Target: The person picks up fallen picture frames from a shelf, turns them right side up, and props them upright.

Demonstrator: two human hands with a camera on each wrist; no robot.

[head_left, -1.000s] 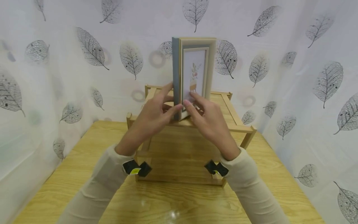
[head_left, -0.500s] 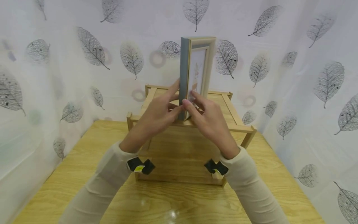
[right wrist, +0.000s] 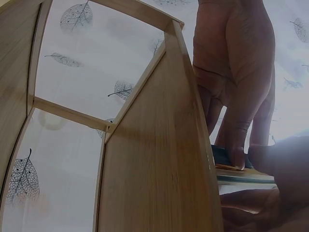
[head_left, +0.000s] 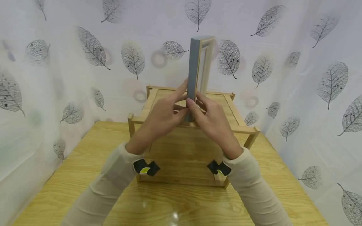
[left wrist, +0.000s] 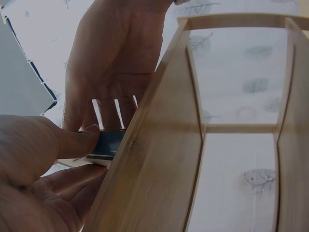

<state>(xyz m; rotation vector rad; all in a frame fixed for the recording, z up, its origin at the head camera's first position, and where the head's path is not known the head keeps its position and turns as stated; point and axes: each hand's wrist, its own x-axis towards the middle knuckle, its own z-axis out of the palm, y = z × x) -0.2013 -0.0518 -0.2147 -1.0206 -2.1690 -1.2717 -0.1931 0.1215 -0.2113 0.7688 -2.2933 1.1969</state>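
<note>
A picture frame with a grey-blue outer side and a cream front stands upright on top of a wooden shelf rack. It is turned nearly edge-on to the head view, so its picture is mostly hidden. My left hand grips the lower part from the left, fingers reaching behind it. From the right, my right hand pinches the lower near edge, its thumb on the side and fingers at the front face. Both wrist views show part of the picture frame between fingers, beside the rack's wooden panel.
The rack stands on a wood-grain table, with an open lower space facing me. A pale curtain printed with leaf shapes hangs behind and at both sides. Small bars rise at the rack's top corners.
The picture frame has turned about its upright axis, from showing its flower picture to nearly edge-on. My left hand has moved right with its near edge; my right hand has hardly moved.
</note>
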